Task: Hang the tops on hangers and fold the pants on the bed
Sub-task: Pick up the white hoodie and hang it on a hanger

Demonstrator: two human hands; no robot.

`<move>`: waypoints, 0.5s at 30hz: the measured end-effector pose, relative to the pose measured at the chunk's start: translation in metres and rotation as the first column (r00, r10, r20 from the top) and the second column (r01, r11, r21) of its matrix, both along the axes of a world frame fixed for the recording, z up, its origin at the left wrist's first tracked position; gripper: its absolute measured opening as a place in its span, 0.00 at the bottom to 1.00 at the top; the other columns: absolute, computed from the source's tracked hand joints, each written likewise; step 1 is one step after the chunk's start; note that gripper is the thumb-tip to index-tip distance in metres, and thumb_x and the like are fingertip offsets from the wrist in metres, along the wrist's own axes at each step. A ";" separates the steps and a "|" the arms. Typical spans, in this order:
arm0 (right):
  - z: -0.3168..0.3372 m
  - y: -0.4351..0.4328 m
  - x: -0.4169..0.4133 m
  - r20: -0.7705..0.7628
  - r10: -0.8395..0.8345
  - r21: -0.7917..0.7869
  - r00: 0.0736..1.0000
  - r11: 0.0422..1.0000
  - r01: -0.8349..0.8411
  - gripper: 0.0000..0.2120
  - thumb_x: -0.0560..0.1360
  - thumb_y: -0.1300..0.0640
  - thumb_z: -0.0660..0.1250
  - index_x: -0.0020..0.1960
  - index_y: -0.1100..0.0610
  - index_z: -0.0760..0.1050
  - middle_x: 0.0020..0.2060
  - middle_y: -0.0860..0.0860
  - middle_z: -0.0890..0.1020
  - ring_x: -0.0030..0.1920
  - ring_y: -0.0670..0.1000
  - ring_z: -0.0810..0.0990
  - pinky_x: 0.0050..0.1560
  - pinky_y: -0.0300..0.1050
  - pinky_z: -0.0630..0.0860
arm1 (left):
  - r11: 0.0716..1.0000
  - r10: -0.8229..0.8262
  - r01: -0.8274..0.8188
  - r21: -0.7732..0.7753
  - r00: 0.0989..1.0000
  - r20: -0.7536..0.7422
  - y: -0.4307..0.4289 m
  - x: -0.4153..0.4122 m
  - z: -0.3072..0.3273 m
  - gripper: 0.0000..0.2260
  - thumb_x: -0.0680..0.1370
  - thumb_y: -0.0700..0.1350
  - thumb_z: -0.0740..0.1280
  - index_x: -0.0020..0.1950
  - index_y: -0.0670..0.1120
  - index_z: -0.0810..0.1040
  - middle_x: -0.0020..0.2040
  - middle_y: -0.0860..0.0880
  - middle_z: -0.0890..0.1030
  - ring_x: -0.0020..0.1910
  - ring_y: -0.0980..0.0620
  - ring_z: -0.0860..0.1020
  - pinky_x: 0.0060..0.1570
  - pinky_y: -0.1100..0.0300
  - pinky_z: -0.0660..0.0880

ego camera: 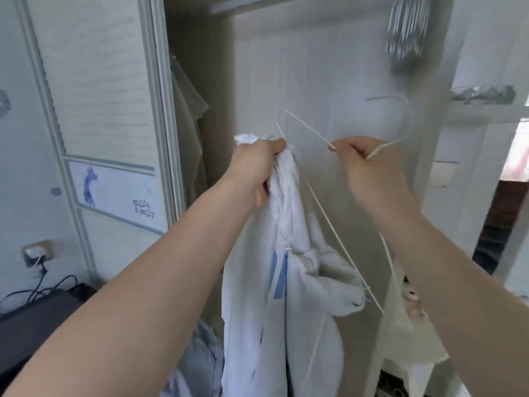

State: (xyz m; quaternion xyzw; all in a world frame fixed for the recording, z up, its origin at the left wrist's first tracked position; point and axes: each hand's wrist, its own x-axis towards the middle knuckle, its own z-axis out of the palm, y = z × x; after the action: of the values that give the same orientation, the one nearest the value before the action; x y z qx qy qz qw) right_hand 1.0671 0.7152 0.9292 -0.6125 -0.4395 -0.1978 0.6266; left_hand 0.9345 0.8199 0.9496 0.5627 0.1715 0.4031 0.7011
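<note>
- In front of the open wardrobe, held up in mid-air: white top, bunched, hanging limp, blue stripes beside the zip.
- Left hand: fingers curled tight round the bunched upper end of the top, thumb pressed along the upper edge.
- Right hand: fingers closed round the wire hanger at its neck; hook end blurred beside the knuckles.
- Hanger tilted steeply, one arm running down alongside the top, lower corner at a fabric fold; cannot tell whether inside the garment or only against it.
- Judged step: feeding the hanger into the top; not seated on both shoulders yet.
- Risk: thin wire tip snagging on the zip or a sleeve fold, caused by pushing through bunched cloth.
- Risk: top sliding off the tilted wire once the left grip loosens, caused by only one shoulder being caught.
- Risk: wire bending under a one-sided load.
- Risk: hook fouling the striped garment hanging at upper right when lifted to the rail.
- Pants and bed: not in view.
</note>
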 end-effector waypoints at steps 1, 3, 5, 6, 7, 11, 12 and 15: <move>-0.007 -0.014 -0.009 -0.021 0.015 -0.005 1.000 1.000 -0.015 0.10 0.77 0.53 0.66 0.39 0.51 0.82 0.23 0.37 0.74 0.26 0.37 0.72 0.29 0.28 0.64 | 1.000 0.005 -0.005 -0.013 1.000 -0.024 -0.011 -0.013 -0.007 0.06 0.81 0.38 0.67 0.44 0.41 0.78 0.32 0.48 0.83 0.31 0.53 0.83 0.31 0.62 0.81; -0.022 -0.038 -0.026 -0.066 0.072 -0.027 0.995 0.997 -0.074 0.10 0.76 0.50 0.65 0.37 0.46 0.81 0.23 0.37 0.74 0.26 0.37 0.73 0.28 0.27 0.63 | 0.999 0.040 -0.041 -0.025 0.997 -0.061 -0.028 -0.038 -0.025 0.07 0.80 0.38 0.67 0.41 0.42 0.77 0.33 0.48 0.83 0.32 0.53 0.84 0.33 0.62 0.81; -0.041 -0.059 -0.044 -0.123 0.138 -0.068 0.983 0.987 -0.147 0.10 0.75 0.47 0.65 0.38 0.41 0.82 0.24 0.38 0.74 0.26 0.40 0.72 0.28 0.30 0.64 | 0.997 0.069 -0.073 -0.031 0.992 -0.102 -0.042 -0.062 -0.046 0.05 0.80 0.39 0.68 0.45 0.40 0.79 0.40 0.45 0.84 0.39 0.51 0.85 0.41 0.58 0.83; -0.051 -0.068 -0.053 -0.159 0.171 -0.081 0.972 0.979 -0.186 0.09 0.73 0.44 0.65 0.40 0.39 0.83 0.23 0.40 0.73 0.25 0.42 0.71 0.29 0.35 0.64 | 0.996 0.075 -0.080 -0.034 0.988 -0.131 -0.052 -0.076 -0.056 0.05 0.79 0.40 0.68 0.50 0.38 0.80 0.45 0.42 0.84 0.45 0.48 0.86 0.49 0.53 0.83; -0.061 -0.078 -0.064 -0.197 0.204 -0.089 0.959 0.970 -0.225 0.08 0.72 0.42 0.65 0.41 0.38 0.83 0.23 0.42 0.72 0.24 0.43 0.68 0.29 0.39 0.63 | 0.995 0.082 -0.090 -0.043 0.983 -0.163 -0.062 -0.090 -0.068 0.09 0.79 0.41 0.69 0.55 0.36 0.80 0.50 0.40 0.84 0.50 0.44 0.85 0.56 0.48 0.81; -0.103 -0.120 -0.116 -0.343 0.314 -0.110 0.885 0.922 -0.370 0.10 0.71 0.43 0.65 0.44 0.43 0.84 0.22 0.42 0.66 0.22 0.43 0.62 0.24 0.36 0.59 | 0.981 0.142 -0.170 -0.090 0.955 -0.260 -0.103 -0.155 -0.125 0.04 0.78 0.40 0.70 0.48 0.42 0.85 0.47 0.41 0.86 0.49 0.45 0.85 0.63 0.46 0.77; -0.116 -0.131 -0.131 -0.384 0.344 -0.103 0.857 0.906 -0.411 0.09 0.74 0.46 0.66 0.45 0.46 0.85 0.22 0.41 0.66 0.21 0.43 0.62 0.22 0.34 0.59 | 0.973 0.153 -0.193 -0.124 0.948 -0.279 -0.113 -0.173 -0.140 0.04 0.78 0.39 0.70 0.48 0.40 0.85 0.49 0.39 0.85 0.51 0.43 0.85 0.63 0.45 0.77; -0.158 -0.164 -0.176 -0.470 0.415 -0.106 0.779 0.849 -0.517 0.09 0.79 0.55 0.65 0.49 0.52 0.84 0.22 0.43 0.64 0.21 0.43 0.60 0.22 0.32 0.58 | 0.958 0.164 -0.234 -0.166 0.922 -0.351 -0.142 -0.232 -0.183 0.04 0.77 0.39 0.72 0.44 0.39 0.84 0.45 0.41 0.86 0.48 0.44 0.85 0.58 0.46 0.80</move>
State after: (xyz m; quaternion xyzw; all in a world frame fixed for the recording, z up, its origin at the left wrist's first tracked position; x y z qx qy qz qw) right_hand 0.8915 0.5507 0.7710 -0.5797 -0.4487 0.1565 0.6619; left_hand 0.7028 0.6784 0.7667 0.5270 0.3848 0.3514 0.6714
